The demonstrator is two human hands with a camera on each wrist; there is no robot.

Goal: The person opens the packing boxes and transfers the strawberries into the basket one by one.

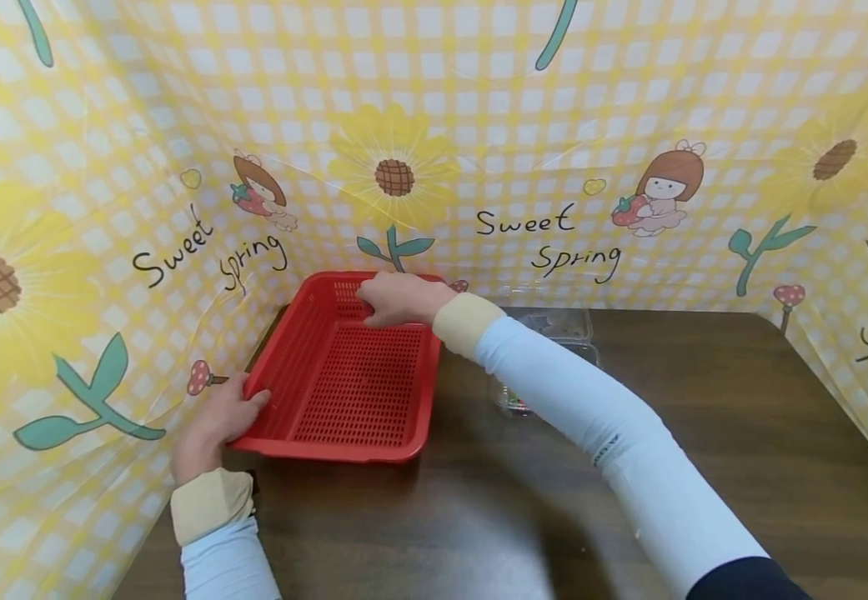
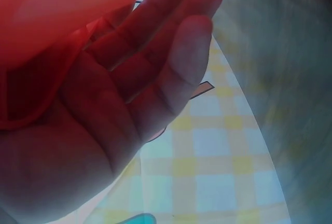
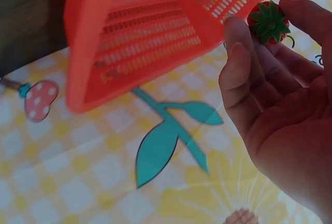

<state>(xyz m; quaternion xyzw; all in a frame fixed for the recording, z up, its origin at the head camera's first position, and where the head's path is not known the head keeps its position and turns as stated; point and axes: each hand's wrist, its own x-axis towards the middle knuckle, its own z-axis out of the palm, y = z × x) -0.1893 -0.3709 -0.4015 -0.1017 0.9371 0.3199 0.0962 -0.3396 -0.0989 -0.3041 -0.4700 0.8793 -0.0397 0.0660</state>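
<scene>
Currently, red basket (image 1: 362,387) and strawberry (image 3: 268,23) held.
Left hand (image 1: 225,412) half-curled, gripping basket's near-left rim; right hand (image 1: 403,298) half-curled, pinching strawberry at basket's far end.

Red rectangular perforated plastic basket (image 1: 328,451): open side up, left rear of desk (image 1: 666,450). Red strawberry (image 3: 269,23), green leafy cap: pinched in right fingers (image 3: 238,68), near basket's rear wall.
</scene>
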